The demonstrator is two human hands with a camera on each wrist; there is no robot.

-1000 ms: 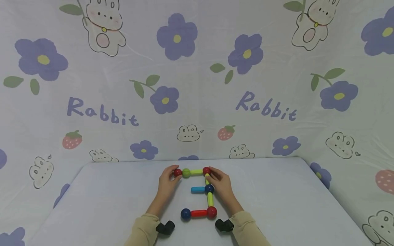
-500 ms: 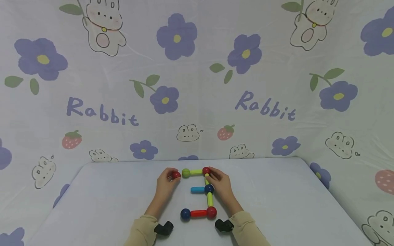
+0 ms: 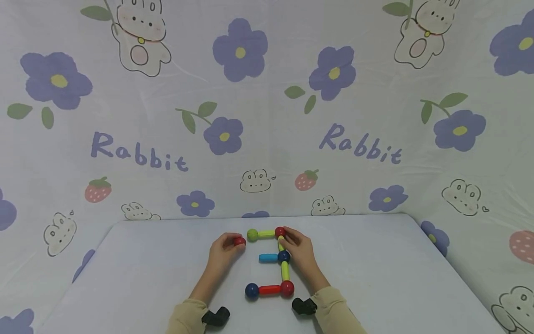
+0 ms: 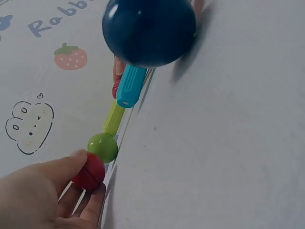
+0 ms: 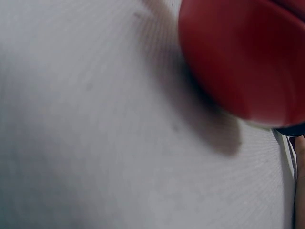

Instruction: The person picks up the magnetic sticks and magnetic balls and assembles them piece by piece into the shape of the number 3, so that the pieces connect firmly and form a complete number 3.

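Note:
Between the thumb and fingers of my left hand (image 3: 222, 254) is a loose red ball (image 4: 89, 171), a short gap left of the green ball (image 3: 252, 235). That green ball ends a joined figure of balls and rods lying on the table. From it a yellow-green rod (image 3: 266, 234) runs to the far red ball (image 3: 279, 231), which my right hand (image 3: 302, 250) pinches at the corner. Below come a dark blue ball (image 3: 283, 256) with a light blue rod (image 3: 268, 258), then another yellow-green rod (image 3: 285, 271). The near red ball (image 3: 287, 289) fills much of the right wrist view.
A red rod (image 3: 269, 290) and a blue ball (image 3: 252, 291) form the figure's near end, between the forearms. The white table (image 3: 375, 278) meets a patterned cloth backdrop (image 3: 267, 111) at its far edge. Black devices (image 3: 217, 317) are strapped at both wrists.
My left hand has drawn the loose red ball away from the green ball, leftward and toward me. The right hand and the joined figure have stayed in place.

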